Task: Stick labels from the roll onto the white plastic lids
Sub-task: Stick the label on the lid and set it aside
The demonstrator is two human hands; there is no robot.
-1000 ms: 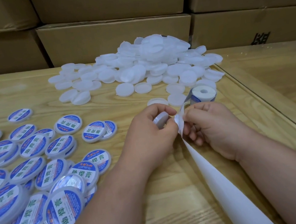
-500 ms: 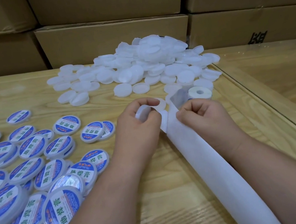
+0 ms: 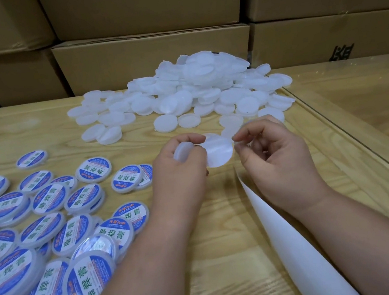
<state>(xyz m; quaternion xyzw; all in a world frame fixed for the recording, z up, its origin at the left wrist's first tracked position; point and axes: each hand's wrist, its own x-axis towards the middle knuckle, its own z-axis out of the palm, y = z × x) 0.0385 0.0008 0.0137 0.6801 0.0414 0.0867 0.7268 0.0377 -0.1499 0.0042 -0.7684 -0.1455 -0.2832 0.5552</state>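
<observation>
White round plastic lid sits gripped in the left hand; the right hand pinches a round peeled label; it could fold onto itself or land off-centre.

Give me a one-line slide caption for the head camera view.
Left hand holds a white lid while right hand pinches a peeled round label beside it.

Table: heap of unlabelled lids at the far middle, just before stacked cardboard boxes behind the table's rear edge. Labelled lids spread over the near left. Left hand and right hand at centre, a round label between them; backing strip runs from under the right hand toward the near right.
</observation>
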